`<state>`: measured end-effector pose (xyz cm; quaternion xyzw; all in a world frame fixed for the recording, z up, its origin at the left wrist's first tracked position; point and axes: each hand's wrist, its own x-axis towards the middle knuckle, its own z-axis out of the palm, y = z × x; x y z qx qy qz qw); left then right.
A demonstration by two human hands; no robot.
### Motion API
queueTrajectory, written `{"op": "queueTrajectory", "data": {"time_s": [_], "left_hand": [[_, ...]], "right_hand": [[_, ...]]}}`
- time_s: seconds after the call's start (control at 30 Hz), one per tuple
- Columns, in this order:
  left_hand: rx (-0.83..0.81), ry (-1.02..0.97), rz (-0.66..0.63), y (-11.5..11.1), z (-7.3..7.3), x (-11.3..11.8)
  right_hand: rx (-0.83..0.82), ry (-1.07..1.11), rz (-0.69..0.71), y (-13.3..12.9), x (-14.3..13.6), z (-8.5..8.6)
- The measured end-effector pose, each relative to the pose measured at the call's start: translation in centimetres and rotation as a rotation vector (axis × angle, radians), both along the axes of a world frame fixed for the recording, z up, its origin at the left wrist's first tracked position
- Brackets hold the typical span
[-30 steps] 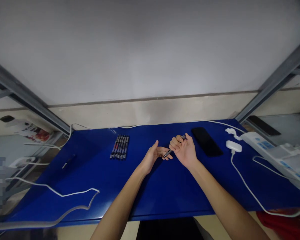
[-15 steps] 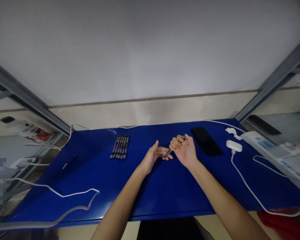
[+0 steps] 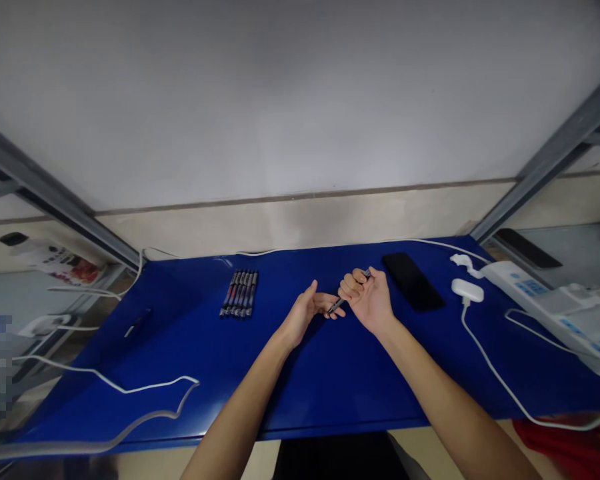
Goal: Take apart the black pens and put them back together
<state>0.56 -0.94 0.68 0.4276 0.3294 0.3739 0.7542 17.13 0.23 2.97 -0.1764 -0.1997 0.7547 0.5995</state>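
A gray pen (image 3: 336, 306) is held above the middle of the blue desk (image 3: 330, 393), between the two hands. Its long axis runs on a slant, from the right thumb, at the far right end, down to a dark tip that points left and toward the person. The right hand (image 3: 366, 300) is curled around it, palm up, the fingers folded over the barrel and the thumb by the upper end, so the pen's middle is hidden. The left hand (image 3: 307, 313) is spread, thumb raised, with its fingers behind the pen's lower tip (whether they touch it, I cannot tell).

Left of the hands lies one row of black pens (image 3: 239, 293), six as far as they can be counted, side by side and nearly parallel, clip ends toward the person. One dark slim stick (image 3: 139, 323), pale at one end, lies alone farther left. One black smartphone (image 3: 414, 281) lies slantwise just right of the right hand. Beyond it are one white earbud case (image 3: 467, 290) with a cable joined to it and one white power strip (image 3: 517, 283), which takes up the desk's right end. A loose white cable (image 3: 155, 387) crosses the near left corner, and one bottle (image 3: 63, 262) stands tilted in view past the left frame post (image 3: 93, 223).
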Motion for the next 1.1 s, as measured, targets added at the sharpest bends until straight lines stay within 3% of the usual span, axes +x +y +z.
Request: {"op": "queueTrajectory", "data": {"time_s": [1.1], "left_hand": [[0.0, -0.015, 0.004, 0.01, 0.05, -0.02]], "right_hand": [[0.047, 0.007, 0.026, -0.23, 0.1, 0.21]]}}
